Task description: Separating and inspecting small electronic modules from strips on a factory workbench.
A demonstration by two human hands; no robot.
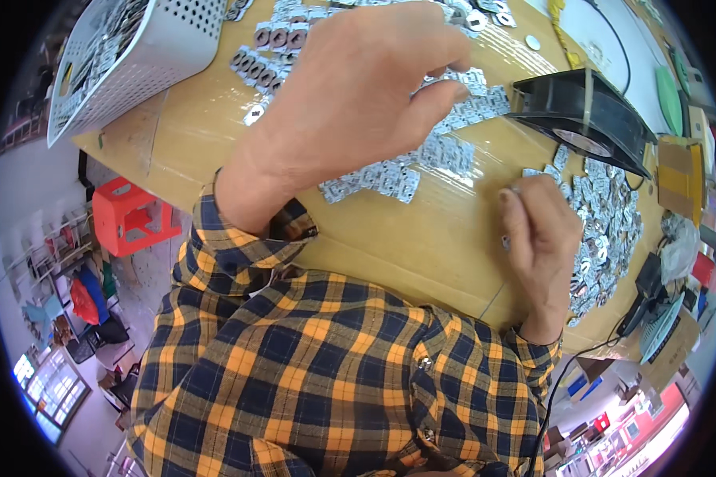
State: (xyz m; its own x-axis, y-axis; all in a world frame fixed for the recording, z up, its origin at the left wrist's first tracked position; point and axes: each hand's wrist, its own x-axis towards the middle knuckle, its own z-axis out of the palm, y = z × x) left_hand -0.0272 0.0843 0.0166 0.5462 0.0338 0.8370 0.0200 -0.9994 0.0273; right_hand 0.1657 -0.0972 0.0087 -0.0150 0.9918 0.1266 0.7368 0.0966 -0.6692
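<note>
My left hand reaches across the table above rows of small silver-white square pieces. Its thumb and forefinger are apart, and I see nothing held between them; the other fingertips are hidden. My right hand is closed like a fist near the table's right side. A bit of a small silver piece shows at its fingertips, and most of what it holds is hidden. Beside that hand lies a loose pile of similar silver pieces. Farther off at the left, some rows carry dark round parts.
A white perforated basket full of pieces stands at the far left. The black fan sits at the right, behind the pile. A red stool is on the floor to the left. Cardboard boxes stand beyond the right edge.
</note>
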